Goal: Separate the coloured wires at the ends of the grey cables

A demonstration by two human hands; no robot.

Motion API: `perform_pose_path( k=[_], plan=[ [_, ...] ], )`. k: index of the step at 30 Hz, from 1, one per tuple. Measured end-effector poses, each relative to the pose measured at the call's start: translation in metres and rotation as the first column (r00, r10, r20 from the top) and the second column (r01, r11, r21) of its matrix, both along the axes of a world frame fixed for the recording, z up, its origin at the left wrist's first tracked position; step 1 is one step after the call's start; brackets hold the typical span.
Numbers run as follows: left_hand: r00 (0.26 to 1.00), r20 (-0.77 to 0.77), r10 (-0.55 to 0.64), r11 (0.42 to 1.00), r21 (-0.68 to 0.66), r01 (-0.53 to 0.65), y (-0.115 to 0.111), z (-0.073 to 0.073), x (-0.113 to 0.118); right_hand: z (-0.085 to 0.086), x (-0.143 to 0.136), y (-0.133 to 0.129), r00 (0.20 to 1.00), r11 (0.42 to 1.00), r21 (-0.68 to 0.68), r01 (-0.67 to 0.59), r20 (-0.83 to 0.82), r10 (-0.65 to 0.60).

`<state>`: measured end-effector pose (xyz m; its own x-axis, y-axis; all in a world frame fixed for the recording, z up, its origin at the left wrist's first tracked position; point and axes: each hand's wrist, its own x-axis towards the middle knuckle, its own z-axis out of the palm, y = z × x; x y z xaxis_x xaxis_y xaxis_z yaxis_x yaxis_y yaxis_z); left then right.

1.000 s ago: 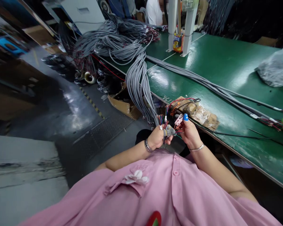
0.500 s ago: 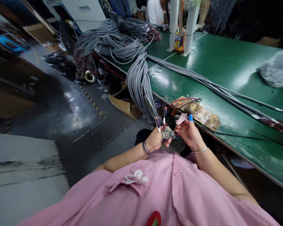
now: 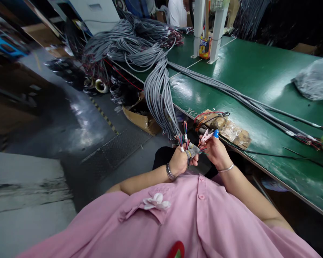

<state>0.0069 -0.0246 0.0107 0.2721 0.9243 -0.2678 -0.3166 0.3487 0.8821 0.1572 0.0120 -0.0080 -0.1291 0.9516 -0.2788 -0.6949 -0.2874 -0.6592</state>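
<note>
My left hand (image 3: 179,160), closed at the front of my body, grips a cable bundle whose stripped ends fan out into thin coloured wires (image 3: 179,139). A grey fabric cover (image 3: 193,152) wraps its thumb. Just to the right, my right hand (image 3: 215,151) pinches a pale pink clip (image 3: 205,137) that looks like a clothes peg. Blue tape (image 3: 216,133) covers the tip of a digit on this hand. Several loose coloured wires (image 3: 202,147) stretch between the two hands; which fingers touch them is hard to make out.
Long grey cables (image 3: 161,93) drape over the edge of the green table (image 3: 247,79). A taped wooden block (image 3: 233,132) lies near that edge, beyond my right hand. An opened cardboard box (image 3: 142,118) sits below. A person in white (image 3: 177,14) is at the back.
The pink clip has turned in my right hand, and its two arms now show apart. My left hand has shifted slightly, still gripping the wires.
</note>
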Motion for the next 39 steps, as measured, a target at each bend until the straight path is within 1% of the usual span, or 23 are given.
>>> perform_pose_path(
  k=[3, 7, 10, 15, 18, 22, 26, 30, 36, 39],
  plan=[
    [1.0, -0.026, 0.013, 1.0, -0.012, -0.013, 0.001, -0.002, 0.003, 0.003, -0.003, 0.003, 0.999, 0.999, -0.017, 0.027, -0.026, -0.028],
    [0.997, -0.076, 0.01, 0.999, -0.034, -0.012, 0.003, -0.003, 0.005, 0.004, -0.005, 0.005, 0.995, 0.995, -0.028, 0.098, -0.006, -0.098],
    [0.997, -0.082, 0.012, 0.999, -0.038, -0.015, 0.002, -0.003, 0.006, 0.001, -0.006, 0.003, 0.996, 0.996, -0.013, 0.086, -0.031, -0.086],
    [0.998, -0.067, 0.02, 0.999, -0.023, -0.022, -0.002, -0.001, 0.001, -0.002, -0.002, -0.002, 0.999, 1.0, -0.02, 0.008, -0.042, -0.009],
    [0.998, -0.058, 0.021, 1.0, 0.001, -0.021, -0.005, -0.001, -0.002, -0.002, 0.001, -0.004, 0.999, 1.0, 0.002, -0.025, -0.043, 0.025],
    [0.997, -0.02, 0.081, 0.996, 0.045, -0.08, -0.005, 0.001, -0.002, -0.002, 0.004, -0.004, 1.0, 0.999, 0.036, 0.013, -0.014, -0.013],
    [0.991, -0.048, 0.129, 0.991, 0.049, -0.126, -0.002, 0.004, 0.002, -0.004, 0.002, -0.005, 1.0, 0.998, 0.066, 0.021, 0.01, -0.022],
    [0.988, -0.067, 0.136, 0.991, 0.026, -0.135, 0.001, 0.004, 0.006, -0.004, 0.0, -0.002, 1.0, 0.998, 0.055, 0.023, -0.005, -0.023],
    [0.99, -0.087, 0.113, 0.993, 0.04, -0.11, 0.002, 0.0, 0.007, -0.002, -0.006, 0.002, 0.993, 0.993, 0.009, 0.115, -0.012, -0.114],
    [0.99, -0.084, 0.113, 0.993, 0.054, -0.109, 0.002, -0.001, 0.008, -0.001, -0.007, 0.0, 0.993, 0.994, 0.007, 0.111, -0.038, -0.111]
  ],
)
